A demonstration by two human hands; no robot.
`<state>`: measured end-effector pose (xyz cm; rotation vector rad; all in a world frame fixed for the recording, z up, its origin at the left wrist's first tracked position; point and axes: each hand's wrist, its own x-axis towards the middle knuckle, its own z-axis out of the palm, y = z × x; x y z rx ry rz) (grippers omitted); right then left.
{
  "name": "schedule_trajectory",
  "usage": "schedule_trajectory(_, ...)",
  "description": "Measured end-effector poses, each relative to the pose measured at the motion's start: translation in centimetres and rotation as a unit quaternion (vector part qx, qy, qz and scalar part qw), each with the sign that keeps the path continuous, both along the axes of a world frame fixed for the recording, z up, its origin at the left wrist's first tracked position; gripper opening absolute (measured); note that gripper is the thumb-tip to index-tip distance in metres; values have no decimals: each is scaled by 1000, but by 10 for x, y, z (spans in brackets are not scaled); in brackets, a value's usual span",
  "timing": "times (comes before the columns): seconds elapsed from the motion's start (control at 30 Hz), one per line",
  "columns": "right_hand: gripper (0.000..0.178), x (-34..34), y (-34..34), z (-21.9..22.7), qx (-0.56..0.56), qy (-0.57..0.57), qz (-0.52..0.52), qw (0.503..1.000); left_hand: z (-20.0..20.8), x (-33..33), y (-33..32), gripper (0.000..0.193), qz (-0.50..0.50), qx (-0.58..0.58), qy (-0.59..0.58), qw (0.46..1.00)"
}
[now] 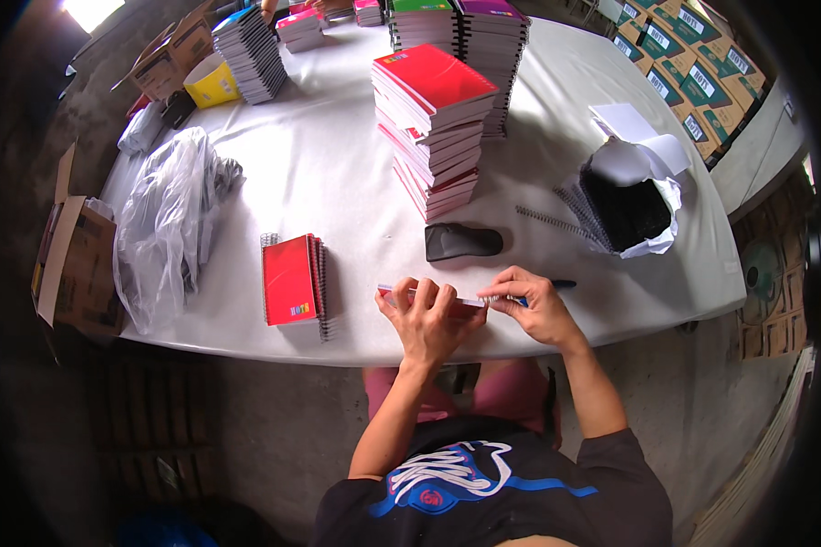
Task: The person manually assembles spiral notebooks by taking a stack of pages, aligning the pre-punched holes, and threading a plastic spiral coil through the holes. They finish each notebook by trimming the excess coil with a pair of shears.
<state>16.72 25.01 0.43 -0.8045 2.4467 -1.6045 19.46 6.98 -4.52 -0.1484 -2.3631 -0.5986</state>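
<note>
At the table's near edge my left hand [422, 321] grips a red notebook [466, 311], its fingers curled over the upper side and its page edge showing. A light spiral coil [493, 299] sits at the notebook's right end, where my right hand [533, 308] pinches it between thumb and fingertips. How far the coil runs through the holes is hidden by my left fingers. Just beyond my right hand lies a dark pen-like tool [564, 283]. Left of my hands rest a few coil-bound red notebooks [289, 278], stacked together.
A tall stack of red notebooks [440, 87] stands ahead, behind a black, rounded object [463, 242]. Loose coils [556, 219] stick out of a white-lined black container [673, 219] at right. Clear plastic bags [169, 223] and an open carton [87, 264] are left.
</note>
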Motion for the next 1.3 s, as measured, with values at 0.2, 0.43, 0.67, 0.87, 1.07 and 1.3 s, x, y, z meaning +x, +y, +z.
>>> schedule_trajectory(0.2, 22, -4, 3, 5, -20, -64, 42, 997, 3, 3, -2, 40, -2, -9, -16, 1000)
schedule_trajectory(0.43, 24, -7, 9, -4, -65, -151, 44, 985, 4, 1, 0, 44, 5, -23, -36, 999)
schedule_trajectory(0.67, 27, 5, -7, 32, 14, -127, -61, 990, 11, 9, -4, 50, -16, -3, -44, 999)
schedule_trajectory(0.87, 18, 2, 13, 8, 65, -19, 38, 997, 0, 12, -11, 51, -37, -17, -59, 997)
schedule_trajectory(1.07, 20, -52, -7, 10, 168, 226, 15, 959, 5, 13, -12, 45, -60, 30, -37, 997)
schedule_trajectory(1.3, 35, -89, -18, -29, 141, -6, 16, 990, 6, 18, -14, 47, -79, 38, 9, 996)
